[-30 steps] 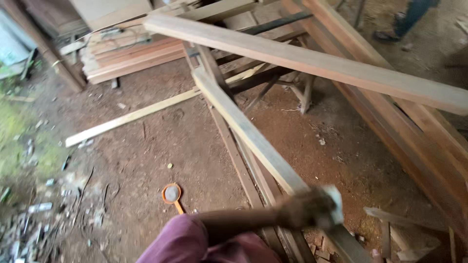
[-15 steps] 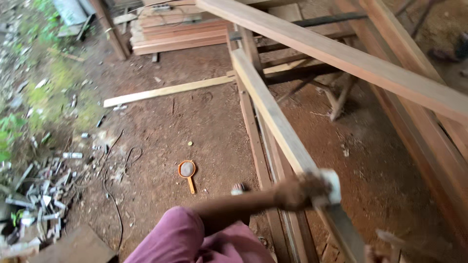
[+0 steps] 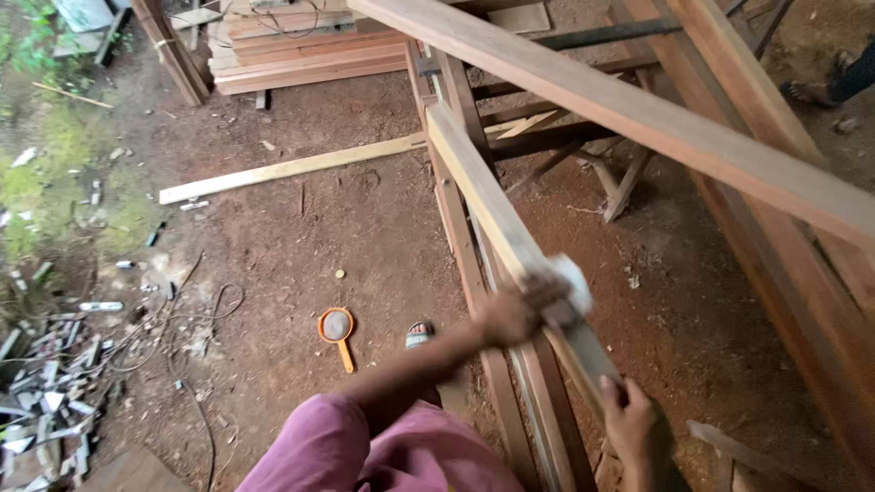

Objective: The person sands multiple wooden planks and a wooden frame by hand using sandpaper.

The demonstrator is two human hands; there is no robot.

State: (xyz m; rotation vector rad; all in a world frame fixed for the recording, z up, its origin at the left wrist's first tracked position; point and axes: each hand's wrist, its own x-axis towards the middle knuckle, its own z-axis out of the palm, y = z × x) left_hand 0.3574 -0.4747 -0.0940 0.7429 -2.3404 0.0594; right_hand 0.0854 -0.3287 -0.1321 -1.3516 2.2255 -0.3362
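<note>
Head view, looking down over pink clothing (image 3: pixel 365 451) at 6 o'clock. Pale plank (image 3: pixel 497 214) running from about 12 o'clock down to 5 o'clock, propped edge-up on a frame of darker timbers (image 3: pixel 474 301). Right hand (image 3: pixel 515 312), somewhat blurred, near the middle of the frame, clenched over a whitish block or pad (image 3: pixel 572 282) pressed against the top of the plank; fingers wrapped over the edge. Exact nature of the pad hard to tell through the blur. Left hand (image 3: pixel 633 428) at 5 o'clock, lower down the same plank, grasping its near end from the side, thumb on the upper face. Plank thus touching both hands, passing under the right and alongside the left, its far end well beyond either, toward 12 o'clock.

Broad reddish beam (image 3: pixel 638 114) crossing above from 11 o'clock to 3 o'clock, apart from both hands. Stack of boards (image 3: pixel 301 50) at 11 o'clock. Long thin lath (image 3: pixel 292 169) lying on the dirt floor (image 3: pixel 365 246) at 10 o'clock. Small orange-rimmed round tool with a handle (image 3: pixel 336 328) on the ground at 7 o'clock, just left of a sandalled foot (image 3: pixel 418 334). Tangle of cable (image 3: pixel 196 314) and grey scraps (image 3: pixel 46 401) at 8 o'clock. Another person's foot (image 3: pixel 811 91) at 2 o'clock.
</note>
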